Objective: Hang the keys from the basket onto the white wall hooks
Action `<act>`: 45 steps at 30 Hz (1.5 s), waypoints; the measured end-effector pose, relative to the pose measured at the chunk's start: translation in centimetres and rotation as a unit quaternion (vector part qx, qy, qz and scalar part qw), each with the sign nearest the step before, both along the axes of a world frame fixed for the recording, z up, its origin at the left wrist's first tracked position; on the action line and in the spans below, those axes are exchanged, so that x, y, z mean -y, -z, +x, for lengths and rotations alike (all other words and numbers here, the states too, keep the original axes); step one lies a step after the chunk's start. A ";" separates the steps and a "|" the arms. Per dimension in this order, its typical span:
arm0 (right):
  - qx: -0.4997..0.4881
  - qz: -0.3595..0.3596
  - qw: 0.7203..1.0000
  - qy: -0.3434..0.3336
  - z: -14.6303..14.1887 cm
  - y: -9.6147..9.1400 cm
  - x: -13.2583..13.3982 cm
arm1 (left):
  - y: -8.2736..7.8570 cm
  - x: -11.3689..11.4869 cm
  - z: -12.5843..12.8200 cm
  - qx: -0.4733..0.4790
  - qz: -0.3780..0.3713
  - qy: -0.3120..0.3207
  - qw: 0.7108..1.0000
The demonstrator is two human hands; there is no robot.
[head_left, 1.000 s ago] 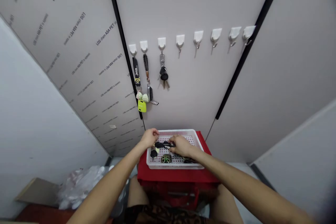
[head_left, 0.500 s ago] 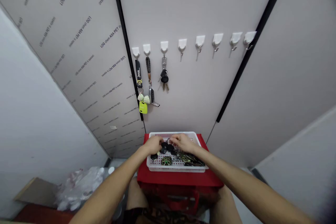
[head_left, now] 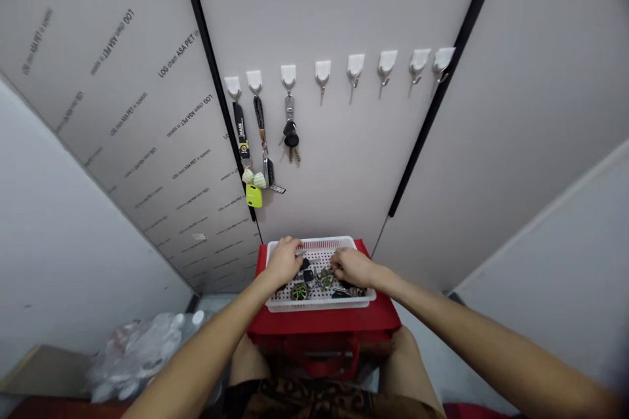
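Both hands are down in a white basket [head_left: 319, 304] with keys [head_left: 314, 280] in it. The left hand [head_left: 285, 260] and the right hand [head_left: 352, 267] touch the keys. The basket sits on a red stool [head_left: 324, 324]. Up on the wall is a row of white hooks [head_left: 323, 70]. The three on the left hold key bunches [head_left: 289, 136].

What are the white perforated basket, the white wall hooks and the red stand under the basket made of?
White perforated basket: moulded plastic by the look, matte, with a regular hole grid and thick rim. White wall hooks: plastic-looking square pads; the curved hooks gleam grey, probably metal. Red stand: smooth, evenly coloured top, likely plastic, unsure.
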State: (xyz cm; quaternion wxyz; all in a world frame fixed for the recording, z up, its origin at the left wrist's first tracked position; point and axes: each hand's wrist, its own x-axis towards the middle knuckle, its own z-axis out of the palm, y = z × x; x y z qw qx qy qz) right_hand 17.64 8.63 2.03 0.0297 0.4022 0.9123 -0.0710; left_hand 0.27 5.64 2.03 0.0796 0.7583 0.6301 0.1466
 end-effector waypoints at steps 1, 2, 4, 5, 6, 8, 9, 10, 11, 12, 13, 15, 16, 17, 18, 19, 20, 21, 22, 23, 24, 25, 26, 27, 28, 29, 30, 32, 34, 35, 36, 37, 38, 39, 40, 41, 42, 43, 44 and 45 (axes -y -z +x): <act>-0.021 -0.002 1.000 0.002 -0.1 0.0 -0.1 | 0.1 0.3 0.4 -0.004 -0.009 0.035 0.999; -0.038 -0.004 0.999 -0.006 -0.2 0.0 -0.1 | 0.2 0.6 0.9 -0.015 -0.025 0.067 0.997; -0.054 -0.014 0.997 -0.045 -0.6 0.0 0.1 | 0.8 1.1 1.6 -0.047 -0.057 0.098 0.992; -0.055 -0.018 0.996 -0.063 -0.8 0.1 0.4 | 1.0 1.2 1.9 -0.061 -0.065 0.097 0.991; -0.054 -0.018 0.996 -0.074 -1.1 0.3 0.7 | 1.2 1.3 2.0 -0.070 -0.069 0.089 0.991; -0.062 -0.008 0.996 -0.065 -1.6 0.8 1.1 | 1.4 1.2 2.0 -0.070 -0.076 0.074 0.992; -0.072 -0.007 0.996 -0.051 -1.8 1.1 1.1 | 1.4 1.0 1.9 -0.064 -0.084 0.070 0.992; -0.085 -0.016 0.996 -0.035 -1.9 1.3 1.1 | 1.2 0.8 1.7 -0.051 -0.092 0.067 0.992; -0.103 -0.035 0.994 -0.019 -1.9 1.4 0.9 | 1.0 0.6 1.4 -0.028 -0.099 0.063 0.993; -0.124 -0.058 0.991 -0.003 -1.8 1.4 0.7 | 0.7 0.4 1.1 0.006 -0.105 0.058 0.993; -0.151 -0.082 0.985 0.015 -1.7 1.3 0.5 | 0.2 0.2 0.8 0.049 -0.108 0.051 0.992; -0.212 -0.135 0.967 0.048 -1.6 0.7 0.1 | -0.9 -0.3 0.2 0.145 -0.111 0.032 0.983; -0.246 -0.160 0.954 0.060 -1.5 0.3 -0.1 | -1.5 -0.5 0.0 0.187 -0.111 0.021 0.976; -0.282 -0.182 0.940 0.066 -1.6 -0.2 -0.2 | -2.2 -0.7 -0.1 0.219 -0.113 0.013 0.969; -0.320 -0.200 0.924 0.065 -1.6 -0.8 -0.3 | -2.9 -0.8 -0.2 0.240 -0.115 0.010 0.964; -0.358 -0.214 0.907 0.057 -1.7 -1.5 -0.4 | -3.6 -1.0 -0.2 0.254 -0.117 0.014 0.960; -0.393 -0.224 0.891 0.043 -1.9 -2.2 -0.4 | -4.2 -1.2 -0.1 0.264 -0.118 0.021 0.957; -0.422 -0.230 0.876 0.032 -2.0 -2.8 -0.4 | -4.8 -1.3 0.0 0.272 -0.117 0.030 0.955; -0.441 -0.235 0.866 0.025 -2.2 -3.5 -0.4 | -5.4 -1.5 0.1 0.279 -0.113 0.038 0.953; -0.452 -0.239 0.859 0.023 -2.3 -4.1 -0.5 | -5.9 -1.6 0.1 0.287 -0.106 0.045 0.951; -0.458 -0.239 0.856 0.026 -2.5 -4.7 -0.6 | -6.5 -1.8 0.2 0.297 -0.095 0.050 0.949; -0.463 -0.233 0.855 0.031 -2.6 -5.2 -0.8 | -7.0 -2.0 0.2 0.307 -0.083 0.052 0.947; -0.468 -0.221 0.855 0.034 -2.7 -5.9 -0.9 | -7.7 -2.3 0.3 0.319 -0.069 0.051 0.944; -0.475 -0.205 0.855 0.035 -2.9 -6.6 -1.2 | -8.4 -2.6 0.3 0.332 -0.055 0.051 0.940; -0.484 -0.187 0.854 0.034 -3.0 -7.5 -1.4 | -9.2 -3.0 0.3 0.350 -0.039 0.050 0.935; -0.497 -0.167 0.851 0.035 -3.2 -8.5 -1.7 | -10.2 -3.4 0.4 0.372 -0.019 0.048 0.927; -0.512 -0.148 0.845 0.040 -3.4 -9.7 -2.1 | -11.3 -3.8 0.5 0.395 0.006 0.046 0.918; -0.552 -0.111 0.824 0.061 -3.9 -12.6 -2.9 | -13.8 -4.7 0.7 0.436 0.076 0.039 0.896; -0.596 -0.080 0.795 0.081 -4.3 -15.8 -3.9 | -16.4 -5.6 1.1 0.456 0.159 0.026 0.875; -0.618 -0.068 0.779 0.086 -4.5 -17.3 -4.5 | -17.7 -6.0 1.3 0.455 0.198 0.021 0.868; -0.638 -0.057 0.763 0.091 -4.6 -18.8 -5.1 | -18.8 -6.3 1.4 0.450 0.232 0.016 0.862; -0.656 -0.049 0.747 0.095 -4.7 -20.2 -5.7 | -19.7 -6.5 1.6 0.442 0.258 0.014 0.859; -0.673 -0.042 0.731 0.102 -4.8 -21.3 -6.3 | -20.4 -6.7 1.7 0.433 0.274 0.012 0.859; -0.686 -0.038 0.718 0.110 -4.9 -22.3 -6.9 | -21.0 -6.8 1.8 0.424 0.281 0.011 0.861; -0.695 -0.034 0.708 0.119 -4.9 -23.1 -7.5 | -21.3 -6.9 1.9 0.416 0.280 0.007 0.865; -0.700 -0.030 0.702 0.130 -5.0 -23.7 -8.0 | -21.5 -7.0 1.9 0.411 0.275 0.002 0.869; -0.702 -0.027 0.698 0.143 -5.1 -24.1 -8.4 | -21.5 -7.0 1.9 0.405 0.268 -0.003 0.874; -0.700 -0.024 0.697 0.156 -5.2 -24.3 -8.8 | -21.4 -7.1 1.9 0.399 0.262 -0.008 0.879; -0.695 -0.022 0.699 0.170 -5.3 -24.4 -9.1 | -21.1 -7.1 1.9 0.392 0.258 -0.013 0.883; -0.688 -0.021 0.703 0.182 -5.4 -24.4 -9.3 | -20.8 -7.0 1.9 0.383 0.253 -0.015 0.888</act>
